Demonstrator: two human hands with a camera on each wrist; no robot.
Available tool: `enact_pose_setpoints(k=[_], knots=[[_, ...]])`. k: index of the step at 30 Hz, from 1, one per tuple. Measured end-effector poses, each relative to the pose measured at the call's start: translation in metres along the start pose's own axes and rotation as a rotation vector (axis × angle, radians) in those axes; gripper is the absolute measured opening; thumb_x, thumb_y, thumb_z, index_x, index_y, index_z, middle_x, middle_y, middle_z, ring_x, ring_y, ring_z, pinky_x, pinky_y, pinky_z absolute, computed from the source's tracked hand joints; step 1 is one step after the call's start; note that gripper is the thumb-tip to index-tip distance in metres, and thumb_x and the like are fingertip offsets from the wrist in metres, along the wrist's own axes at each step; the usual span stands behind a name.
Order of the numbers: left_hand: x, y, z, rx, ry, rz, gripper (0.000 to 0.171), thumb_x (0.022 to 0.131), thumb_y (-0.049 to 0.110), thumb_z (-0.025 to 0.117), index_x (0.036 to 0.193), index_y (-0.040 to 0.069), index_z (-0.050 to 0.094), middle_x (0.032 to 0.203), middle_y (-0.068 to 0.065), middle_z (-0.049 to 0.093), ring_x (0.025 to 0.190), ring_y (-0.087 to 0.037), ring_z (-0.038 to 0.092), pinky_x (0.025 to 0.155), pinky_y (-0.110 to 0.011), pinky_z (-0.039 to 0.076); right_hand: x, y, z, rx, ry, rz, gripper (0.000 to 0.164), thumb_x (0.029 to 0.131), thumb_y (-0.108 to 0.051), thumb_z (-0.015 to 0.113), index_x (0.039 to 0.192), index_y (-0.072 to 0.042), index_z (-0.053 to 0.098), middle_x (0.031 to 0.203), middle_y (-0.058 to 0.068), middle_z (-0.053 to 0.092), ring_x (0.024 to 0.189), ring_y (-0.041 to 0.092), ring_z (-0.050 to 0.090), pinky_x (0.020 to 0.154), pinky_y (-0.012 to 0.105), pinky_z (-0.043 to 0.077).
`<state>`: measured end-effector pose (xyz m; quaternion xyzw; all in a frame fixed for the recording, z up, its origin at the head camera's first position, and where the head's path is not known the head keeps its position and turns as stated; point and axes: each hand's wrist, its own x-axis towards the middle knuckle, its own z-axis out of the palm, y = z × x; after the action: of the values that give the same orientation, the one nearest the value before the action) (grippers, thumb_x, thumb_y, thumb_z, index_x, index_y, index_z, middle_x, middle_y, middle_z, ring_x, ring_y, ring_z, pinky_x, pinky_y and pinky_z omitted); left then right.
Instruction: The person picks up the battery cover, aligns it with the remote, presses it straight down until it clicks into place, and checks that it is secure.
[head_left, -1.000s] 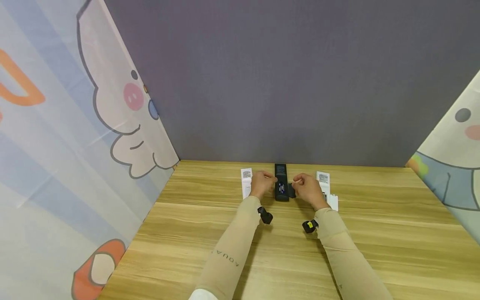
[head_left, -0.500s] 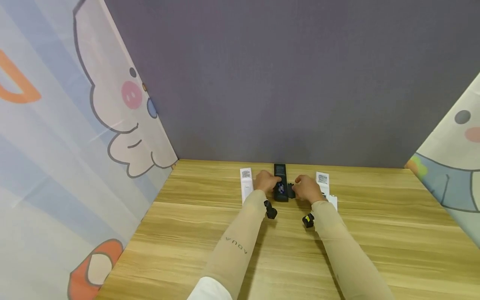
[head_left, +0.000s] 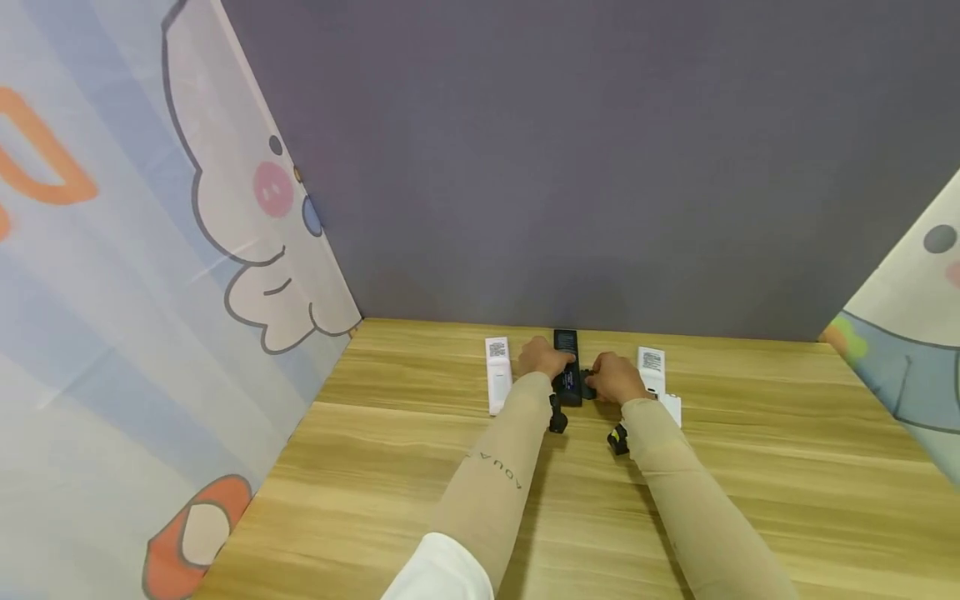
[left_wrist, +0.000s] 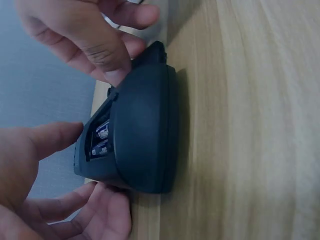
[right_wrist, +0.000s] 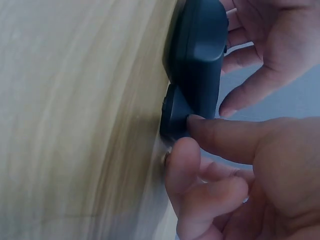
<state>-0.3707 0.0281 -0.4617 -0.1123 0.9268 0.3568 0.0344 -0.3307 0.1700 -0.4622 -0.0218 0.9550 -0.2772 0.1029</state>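
A black remote control (head_left: 567, 342) lies back side up on the table, its battery compartment uncovered. Batteries (left_wrist: 101, 142) show inside that compartment in the left wrist view. My left hand (head_left: 544, 358) holds the remote from its left side, thumb on the back near the compartment and fingers curled against the side. On the other side, my right hand (head_left: 617, 379) pinches a small black battery cover (right_wrist: 175, 114) between thumb and fingers. The cover is right beside the remote, close to the tabletop; its far part is hidden by the fingers.
A white remote control (head_left: 498, 377) lies to the left, back side up. Another white remote (head_left: 652, 365) lies to the right, partly behind the right wrist, with a white cover (head_left: 672, 407) beside it. A grey panel (head_left: 570, 167) stands along the wooden table's (head_left: 360, 467) back edge.
My left hand has moved right, from beside the white remote onto the black remote. My right hand has lowered slightly and taken hold of the black cover.
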Motion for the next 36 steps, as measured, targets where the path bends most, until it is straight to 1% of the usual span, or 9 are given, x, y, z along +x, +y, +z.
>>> enact_pose_setpoints(k=[6,10,14,19,23,27,30,33,36], knots=[[0.005,0.003,0.003,0.055,0.023,-0.050,0.043,0.079,0.044,0.088,0.099,0.007,0.078,0.072,-0.005,0.070,0.051,-0.016,0.054,0.043,-0.031,0.035,0.004,-0.002,0.005,-0.004,0.010,0.009,0.022,0.099,-0.014,0.066,0.113,0.003,0.065,0.095,0.016,0.074,0.064,0.016,0.069,0.076,0.043,0.059],[0.006,0.005,0.006,0.039,0.017,-0.057,0.042,0.078,0.042,0.089,0.098,0.007,0.077,0.070,-0.004,0.067,0.051,-0.017,0.054,0.044,-0.033,0.035,0.004,-0.002,0.003,-0.004,0.017,0.023,0.022,0.099,-0.015,0.066,0.114,0.001,0.065,0.095,0.016,0.073,0.063,0.016,0.068,0.078,0.044,0.059],[0.005,0.005,0.008,0.015,0.014,-0.057,0.040,0.078,0.041,0.089,0.096,0.007,0.077,0.068,-0.004,0.066,0.052,-0.018,0.053,0.045,-0.034,0.036,0.002,-0.001,0.003,0.002,0.011,0.027,0.023,0.099,-0.014,0.066,0.115,0.002,0.064,0.101,0.018,0.073,0.063,0.016,0.068,0.079,0.044,0.058],[0.002,0.003,0.009,-0.006,0.011,-0.048,0.042,0.080,0.041,0.088,0.102,0.007,0.076,0.073,-0.005,0.067,0.055,-0.018,0.054,0.048,-0.034,0.038,0.002,0.001,0.003,0.003,0.022,0.026,0.024,0.099,-0.014,0.067,0.116,0.002,0.063,0.104,0.019,0.073,0.063,0.016,0.068,0.080,0.045,0.058],[0.002,0.003,0.011,-0.017,0.013,-0.050,0.045,0.079,0.043,0.088,0.103,0.007,0.075,0.074,-0.006,0.069,0.056,-0.018,0.056,0.049,-0.034,0.039,0.001,0.003,0.003,0.001,0.033,0.017,0.024,0.099,-0.014,0.067,0.115,0.003,0.063,0.095,0.016,0.073,0.063,0.017,0.067,0.078,0.046,0.058],[0.002,0.003,0.013,-0.024,0.013,-0.045,0.042,0.080,0.043,0.087,0.100,0.008,0.075,0.073,-0.005,0.068,0.057,-0.019,0.058,0.049,-0.034,0.041,-0.002,0.002,0.003,0.004,0.050,0.015,0.021,0.099,-0.014,0.067,0.112,0.002,0.064,0.083,0.011,0.071,0.063,0.018,0.065,0.073,0.042,0.056],[0.003,0.003,0.014,-0.040,0.003,-0.036,0.038,0.081,0.041,0.086,0.096,0.009,0.074,0.070,-0.004,0.065,0.056,-0.019,0.056,0.048,-0.035,0.040,-0.004,0.002,0.005,0.009,0.077,0.014,0.018,0.098,-0.014,0.068,0.108,0.000,0.064,0.080,0.010,0.070,0.063,0.018,0.065,0.070,0.039,0.055],[0.004,-0.001,0.014,-0.069,-0.018,-0.025,0.033,0.084,0.039,0.083,0.093,0.008,0.073,0.068,-0.004,0.063,0.055,-0.018,0.054,0.047,-0.035,0.038,-0.007,0.001,0.005,0.012,0.110,0.012,0.017,0.097,-0.015,0.070,0.104,-0.001,0.063,0.085,0.011,0.070,0.066,0.020,0.064,0.068,0.039,0.053],[0.003,-0.005,0.012,-0.126,-0.043,-0.013,0.033,0.088,0.037,0.079,0.098,0.006,0.072,0.073,-0.006,0.065,0.057,-0.018,0.054,0.049,-0.035,0.040,-0.010,0.001,0.005,0.012,0.137,0.012,0.019,0.095,-0.015,0.071,0.104,-0.002,0.062,0.095,0.015,0.070,0.072,0.023,0.063,0.069,0.041,0.052]])
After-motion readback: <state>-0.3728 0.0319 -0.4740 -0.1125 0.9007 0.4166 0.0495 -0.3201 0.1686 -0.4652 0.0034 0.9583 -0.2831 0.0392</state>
